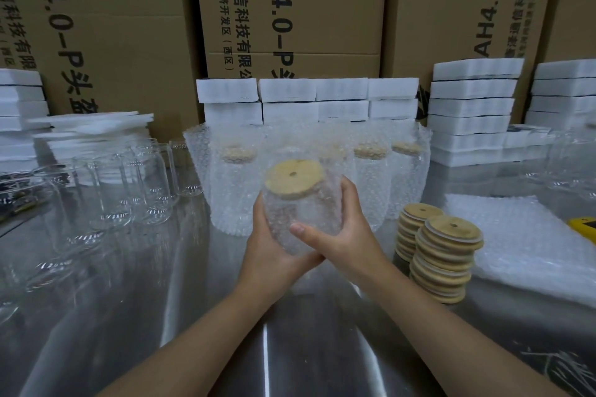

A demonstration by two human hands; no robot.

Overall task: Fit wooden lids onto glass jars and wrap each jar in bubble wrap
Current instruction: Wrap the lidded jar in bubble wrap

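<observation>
With left hand [267,248] and right hand [351,235] curled round its lower half above the steel table [290,348], holds the bubble-wrapped jar [306,206], wooden lid [294,178] tilted camera-ward, probably to pinch the loose bottom end shut.

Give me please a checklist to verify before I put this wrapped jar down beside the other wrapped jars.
1. Wooden lid sits on the held jar: ok.
2. Bubble wrap covers the jar's side: ok.
3. Wrap closed under the jar: cannot tell, the hands hide it.
4. Left hand and right hand both hold the jar: ok.
5. Bare table in front of the wrapped jars: ok.
</observation>
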